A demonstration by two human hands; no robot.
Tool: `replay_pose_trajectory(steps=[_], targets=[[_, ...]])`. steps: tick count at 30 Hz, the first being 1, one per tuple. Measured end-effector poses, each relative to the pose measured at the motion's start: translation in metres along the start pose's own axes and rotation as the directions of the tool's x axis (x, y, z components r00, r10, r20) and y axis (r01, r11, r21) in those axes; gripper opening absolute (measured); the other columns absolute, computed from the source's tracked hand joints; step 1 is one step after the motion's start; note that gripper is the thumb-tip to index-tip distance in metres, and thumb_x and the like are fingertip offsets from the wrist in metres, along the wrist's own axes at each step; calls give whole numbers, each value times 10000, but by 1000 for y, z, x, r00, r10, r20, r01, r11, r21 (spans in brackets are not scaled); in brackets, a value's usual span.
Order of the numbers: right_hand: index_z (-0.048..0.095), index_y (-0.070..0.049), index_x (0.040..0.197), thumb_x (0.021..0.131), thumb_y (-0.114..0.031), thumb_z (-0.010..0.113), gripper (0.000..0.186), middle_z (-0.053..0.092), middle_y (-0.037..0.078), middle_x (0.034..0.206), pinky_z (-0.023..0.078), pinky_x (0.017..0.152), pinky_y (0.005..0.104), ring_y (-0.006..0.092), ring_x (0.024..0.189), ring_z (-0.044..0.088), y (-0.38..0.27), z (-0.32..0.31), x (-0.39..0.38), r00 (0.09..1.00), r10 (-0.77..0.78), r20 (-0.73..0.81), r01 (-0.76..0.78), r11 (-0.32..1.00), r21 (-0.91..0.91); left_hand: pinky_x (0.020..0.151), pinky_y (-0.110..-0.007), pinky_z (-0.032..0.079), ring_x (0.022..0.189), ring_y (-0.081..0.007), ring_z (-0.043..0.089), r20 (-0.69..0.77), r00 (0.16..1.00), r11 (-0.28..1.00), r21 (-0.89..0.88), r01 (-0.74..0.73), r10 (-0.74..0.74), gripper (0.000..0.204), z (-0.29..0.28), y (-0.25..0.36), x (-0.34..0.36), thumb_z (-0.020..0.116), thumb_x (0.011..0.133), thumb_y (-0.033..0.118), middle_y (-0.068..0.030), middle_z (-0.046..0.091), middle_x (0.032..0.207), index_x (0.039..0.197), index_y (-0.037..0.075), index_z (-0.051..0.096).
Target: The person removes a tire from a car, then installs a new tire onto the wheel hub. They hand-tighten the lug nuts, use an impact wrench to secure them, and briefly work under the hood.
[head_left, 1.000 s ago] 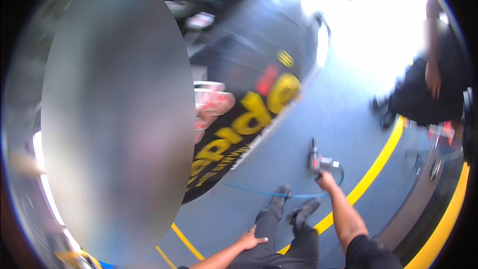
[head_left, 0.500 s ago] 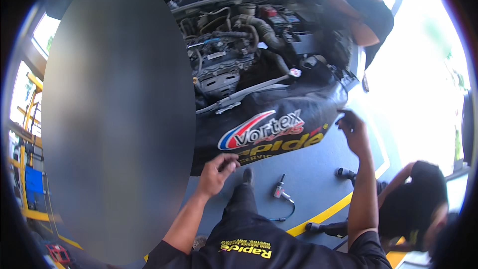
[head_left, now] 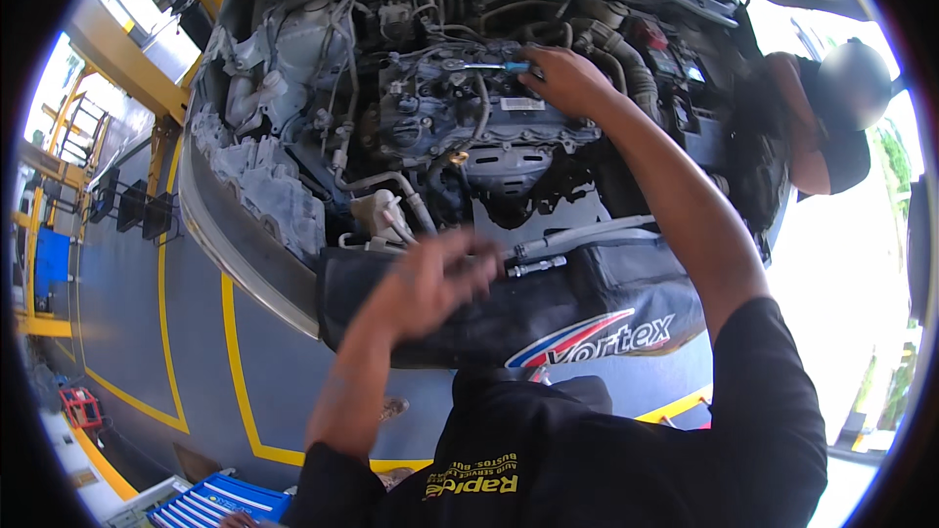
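A car's engine [head_left: 421, 122] lies exposed under the raised hood. On top of it rests a ratchet wrench [head_left: 479, 66] with a blue handle, and my right hand [head_left: 565, 83] has its fingers closed at the handle's end. My left hand [head_left: 430, 279], smeared by motion, is over the front of the car, above a black fender cover [head_left: 450, 328]; its finger pose is unclear. Just right of that hand, a small silver tool piece [head_left: 538, 267], perhaps a socket on an extension, lies along the cover's upper edge.
A person [head_left: 822, 127] in dark clothes stands at the car's right side. The battery [head_left: 670, 64] sits at the engine bay's right. At lower left are a blue tool tray [head_left: 220, 504] and a red frame-like object [head_left: 81, 408]. Yellow lift posts [head_left: 147, 49] rise at left.
My right hand has gone from the cover's right edge to the ratchet wrench. My left hand has moved up over the cover's edge. My view has shifted left; the crouching person is out of sight.
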State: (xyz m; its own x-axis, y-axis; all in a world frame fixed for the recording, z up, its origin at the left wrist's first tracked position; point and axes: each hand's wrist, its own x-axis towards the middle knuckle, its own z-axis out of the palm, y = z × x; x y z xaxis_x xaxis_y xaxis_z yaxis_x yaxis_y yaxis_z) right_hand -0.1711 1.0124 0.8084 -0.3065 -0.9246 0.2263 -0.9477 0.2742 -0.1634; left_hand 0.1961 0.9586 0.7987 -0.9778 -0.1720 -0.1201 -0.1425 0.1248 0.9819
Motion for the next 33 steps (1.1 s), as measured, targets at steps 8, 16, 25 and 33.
replay_pose_trajectory(steps=[8,16,25,33], targets=[[579,-192,1383,1024,-417,544,425,689,184,1275,504,992,536,412,1185,649,-21,77,101,960,66,273,-4,976,-219,1009,-417,506,1180,-348,669,-490,791,850,521,-72,367,385,-135,-64,256,664,961,213,-188,715,1230,1303,36,650],[615,-199,1328,1052,-476,478,415,716,225,1133,525,912,556,443,1085,670,-8,71,103,960,-9,279,29,997,-67,975,-487,502,1183,-424,617,-347,748,700,682,-212,566,335,-138,-98,284,635,997,246,-219,666,1263,1269,51,645],[652,-146,1255,1059,-481,455,435,739,226,1063,540,898,554,433,1010,708,-4,75,63,972,136,191,-126,990,-65,1053,-438,463,1279,-374,577,-246,920,695,718,-40,306,309,-144,-86,291,600,1015,246,-171,627,1321,1284,95,613],[768,-113,1040,1024,-550,469,530,754,205,1029,560,890,529,411,990,723,-21,83,62,967,227,118,-227,974,-19,775,-536,503,824,-483,661,-785,502,847,503,175,363,483,-114,-96,333,554,1000,412,-286,682,877,879,-26,718]])
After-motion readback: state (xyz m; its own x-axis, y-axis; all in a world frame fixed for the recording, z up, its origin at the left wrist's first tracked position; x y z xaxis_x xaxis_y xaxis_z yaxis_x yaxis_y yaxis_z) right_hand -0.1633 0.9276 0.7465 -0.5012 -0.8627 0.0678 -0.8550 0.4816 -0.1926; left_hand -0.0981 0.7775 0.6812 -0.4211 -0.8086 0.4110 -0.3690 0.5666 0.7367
